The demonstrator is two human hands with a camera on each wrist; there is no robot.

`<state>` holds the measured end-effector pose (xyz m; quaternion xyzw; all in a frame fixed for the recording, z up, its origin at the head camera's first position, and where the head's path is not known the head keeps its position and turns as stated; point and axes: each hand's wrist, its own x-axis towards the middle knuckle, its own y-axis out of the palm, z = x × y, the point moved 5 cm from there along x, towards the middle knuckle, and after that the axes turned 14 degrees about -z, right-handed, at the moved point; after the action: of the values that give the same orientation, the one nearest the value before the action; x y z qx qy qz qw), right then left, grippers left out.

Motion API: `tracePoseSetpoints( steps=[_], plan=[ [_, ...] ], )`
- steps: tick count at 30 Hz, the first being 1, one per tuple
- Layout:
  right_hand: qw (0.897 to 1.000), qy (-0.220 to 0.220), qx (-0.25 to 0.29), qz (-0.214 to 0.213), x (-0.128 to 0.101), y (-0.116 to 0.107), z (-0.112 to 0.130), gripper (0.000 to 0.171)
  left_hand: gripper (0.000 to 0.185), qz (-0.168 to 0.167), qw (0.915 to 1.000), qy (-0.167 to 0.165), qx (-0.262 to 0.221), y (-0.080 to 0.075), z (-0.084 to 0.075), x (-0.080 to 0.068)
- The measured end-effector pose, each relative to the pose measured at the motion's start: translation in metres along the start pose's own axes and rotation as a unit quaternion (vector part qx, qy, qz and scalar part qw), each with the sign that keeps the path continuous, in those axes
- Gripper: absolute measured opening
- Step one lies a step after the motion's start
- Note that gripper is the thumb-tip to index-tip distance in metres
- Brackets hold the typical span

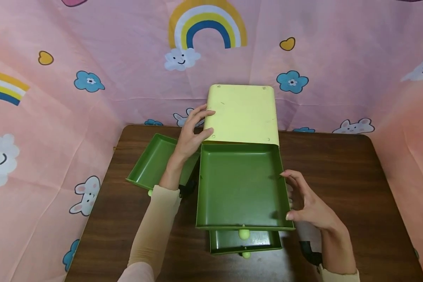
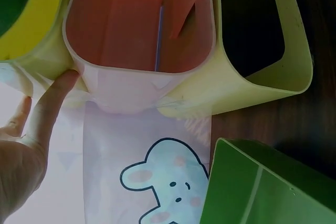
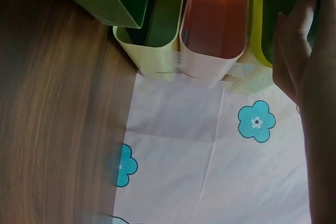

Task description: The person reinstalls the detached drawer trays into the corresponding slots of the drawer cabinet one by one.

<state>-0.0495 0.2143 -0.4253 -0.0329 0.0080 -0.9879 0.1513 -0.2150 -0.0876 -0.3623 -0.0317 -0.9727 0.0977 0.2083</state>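
Note:
A pale yellow drawer cabinet stands at the back of the brown table. Its top green drawer is pulled far out and looks empty. Below it, a lower green drawer sticks out a little. My left hand rests on the cabinet's top left edge with fairly straight fingers; the left wrist view shows a finger of that left hand touching the cabinet's rim. My right hand holds the top drawer's right wall, thumb near the front corner and curled fingertips on the rim.
A third green drawer lies loose on the table left of the cabinet, under my left forearm. Pink cloth with rainbows and flowers closes in the back and both sides. Bare tabletop shows to the right and in front.

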Motion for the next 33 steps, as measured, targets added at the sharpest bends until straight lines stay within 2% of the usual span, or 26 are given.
tracePoseSetpoints(
  steps=[5,14,19,27,33],
  plan=[
    [0.999,0.007,0.034,0.002,0.005,-0.001,-0.002,0.086,0.041,0.002,1.0000,0.000,-0.001,0.002,-0.001,0.002],
    [0.998,0.020,0.063,0.007,0.016,0.002,-0.002,0.086,0.042,-0.008,0.9999,-0.006,-0.002,-0.006,-0.001,0.005],
    [0.999,0.020,0.044,-0.011,0.015,0.001,-0.005,0.085,0.042,-0.002,1.0000,-0.003,-0.004,-0.004,0.000,0.003],
    [0.998,0.023,-0.029,-0.045,0.016,-0.002,-0.008,0.082,0.042,0.003,1.0000,-0.002,-0.004,-0.003,0.002,0.000],
    [0.998,0.032,-0.009,-0.047,0.019,-0.002,-0.012,0.078,0.043,0.015,0.9998,-0.014,0.000,0.000,0.003,-0.003]
  ],
)
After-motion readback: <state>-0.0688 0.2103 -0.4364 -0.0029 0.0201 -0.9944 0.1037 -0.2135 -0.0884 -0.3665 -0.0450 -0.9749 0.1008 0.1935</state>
